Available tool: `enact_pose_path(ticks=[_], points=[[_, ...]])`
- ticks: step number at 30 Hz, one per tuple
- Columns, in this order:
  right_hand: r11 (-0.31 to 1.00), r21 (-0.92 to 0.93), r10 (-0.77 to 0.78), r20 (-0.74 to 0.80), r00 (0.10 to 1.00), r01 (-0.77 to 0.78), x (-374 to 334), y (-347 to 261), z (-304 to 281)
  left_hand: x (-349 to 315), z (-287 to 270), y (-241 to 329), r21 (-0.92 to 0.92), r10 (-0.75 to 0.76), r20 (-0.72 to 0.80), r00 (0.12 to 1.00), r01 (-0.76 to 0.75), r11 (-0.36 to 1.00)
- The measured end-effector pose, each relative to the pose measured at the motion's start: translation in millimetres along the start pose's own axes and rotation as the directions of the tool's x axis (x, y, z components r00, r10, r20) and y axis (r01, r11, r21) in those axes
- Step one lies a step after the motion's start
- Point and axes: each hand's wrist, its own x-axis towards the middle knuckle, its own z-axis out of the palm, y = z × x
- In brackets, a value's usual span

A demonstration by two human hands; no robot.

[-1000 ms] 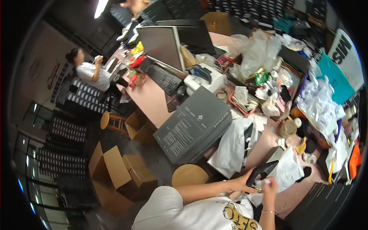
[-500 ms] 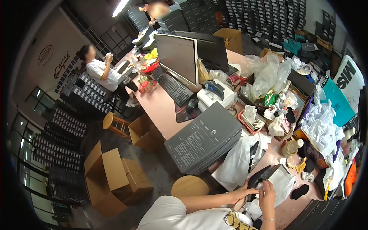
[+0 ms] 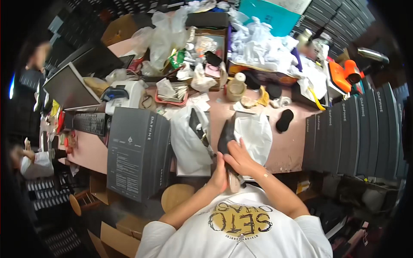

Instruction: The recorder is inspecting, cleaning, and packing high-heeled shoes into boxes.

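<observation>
A black pointed shoe with a pale insole is in my hands, toe pointing away from me. My left hand is closed along its left side near the heel end. From the right, the fingers of my right hand reach into the shoe's opening; their tips are hidden. Beneath lies an open shoe box lined with white tissue paper. Left of it, a second open box holds white tissue and a dark shoe with a shiny ornament.
Stacked grey shoe boxes stand on the left and right. Behind my hands are a jar, a black footie sock, a red basket and crumpled white paper. A stool is below left; two people are far left.
My view has swung to the right. The shoe now points straight away from me, and my right hand has moved from holding something white beside it to reaching into the shoe.
</observation>
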Motion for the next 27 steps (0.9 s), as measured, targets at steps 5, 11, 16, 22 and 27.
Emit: enact_pose_path(ticks=[5,11,16,22,27], points=[[0.984,0.062,0.159,0.121,0.980,-0.167,17.8,9.3,14.0,-4.7,6.6,-3.3,0.020,-0.099,0.005,0.995,0.098,0.995],[0.983,0.109,0.138,0.069,0.988,-0.145,-6.7,-21.8,5.8,60.7,-13.1,30.7,0.195,-0.167,-0.094,0.981,0.183,0.964],[0.911,0.192,0.314,0.253,0.915,-0.366,-5.0,-8.2,20.3,79.1,-35.7,10.2,0.314,-0.125,-0.178,0.976,0.177,0.933],[0.941,0.207,0.217,0.232,0.948,-0.266,10.9,-11.8,19.9,68.9,-36.5,25.7,0.270,-0.045,-0.213,0.976,0.103,0.957],[0.936,0.346,0.091,-0.041,0.995,-0.072,-41.5,-25.5,-5.2,71.7,-16.9,32.3,0.284,-0.074,-0.069,0.995,0.091,0.955]])
